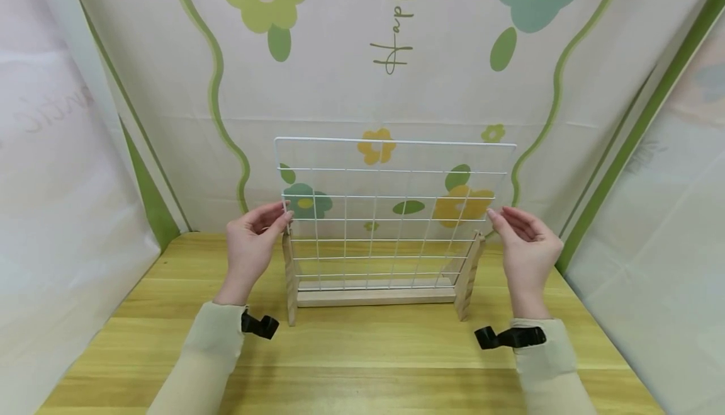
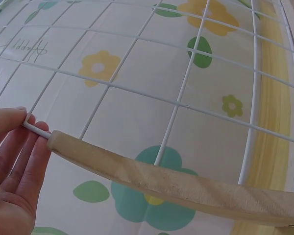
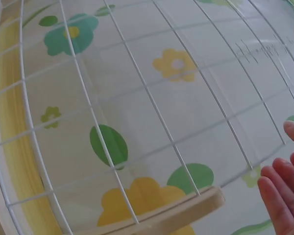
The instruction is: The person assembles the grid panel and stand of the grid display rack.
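Note:
A white wire grid panel [image 1: 391,197] stands upright in a wooden stand [image 1: 376,296] with two side posts. Its lower edge sits along the stand's crossbar. At the panel's left edge, just above the left post [image 1: 290,276], my left hand [image 1: 252,238] pinches the wire between thumb and fingers; the left wrist view shows the thumb [image 2: 7,120] on that wire. My right hand [image 1: 529,238] is beside the right edge, above the right post [image 1: 470,279]. In the right wrist view its thumb and fingers [image 3: 279,188] are spread apart, close to the edge wire.
The stand rests on a yellow wood-grain table [image 1: 362,364]. Behind it hangs a flowered cloth [image 1: 362,100] with green wavy lines. Cloth walls flank the table on the left [image 1: 68,169] and right [image 1: 668,213]. Black straps [image 1: 260,325] with small attachments circle both wrists.

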A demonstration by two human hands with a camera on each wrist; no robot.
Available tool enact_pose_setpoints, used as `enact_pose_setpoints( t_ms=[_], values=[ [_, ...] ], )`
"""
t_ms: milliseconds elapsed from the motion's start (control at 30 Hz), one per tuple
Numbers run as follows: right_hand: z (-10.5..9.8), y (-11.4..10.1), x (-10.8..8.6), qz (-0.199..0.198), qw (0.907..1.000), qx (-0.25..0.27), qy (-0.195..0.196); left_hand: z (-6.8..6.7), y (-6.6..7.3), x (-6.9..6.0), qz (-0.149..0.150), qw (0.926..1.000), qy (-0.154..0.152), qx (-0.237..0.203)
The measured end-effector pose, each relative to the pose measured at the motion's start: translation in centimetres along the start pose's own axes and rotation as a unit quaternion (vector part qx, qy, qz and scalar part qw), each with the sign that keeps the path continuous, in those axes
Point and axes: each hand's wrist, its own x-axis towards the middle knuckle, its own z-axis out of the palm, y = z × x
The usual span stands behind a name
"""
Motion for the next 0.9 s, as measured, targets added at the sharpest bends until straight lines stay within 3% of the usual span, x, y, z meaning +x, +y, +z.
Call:
enact_pose_setpoints(
  t_ms=[167,367,600,900],
  values=[
    [0.0,0.1,1.1,0.053,0.9977,0.026,-0.033,0.0,0.1,-0.1,0.000,1.0000,-0.004,0.000],
    [1.0,0.3,1.9,0.059,0.9948,0.042,-0.072,-0.1,0.1,0.0,0.002,1.0000,-0.002,-0.003],
    [1.5,0.3,2.2,0.052,0.9943,0.062,-0.070,-0.1,0.2,-0.1,0.000,1.0000,-0.004,0.003],
    [1.4,0.3,2.4,0.072,0.9930,0.066,-0.068,-0.2,0.4,0.0,0.011,0.9992,-0.021,0.030]
  ],
)
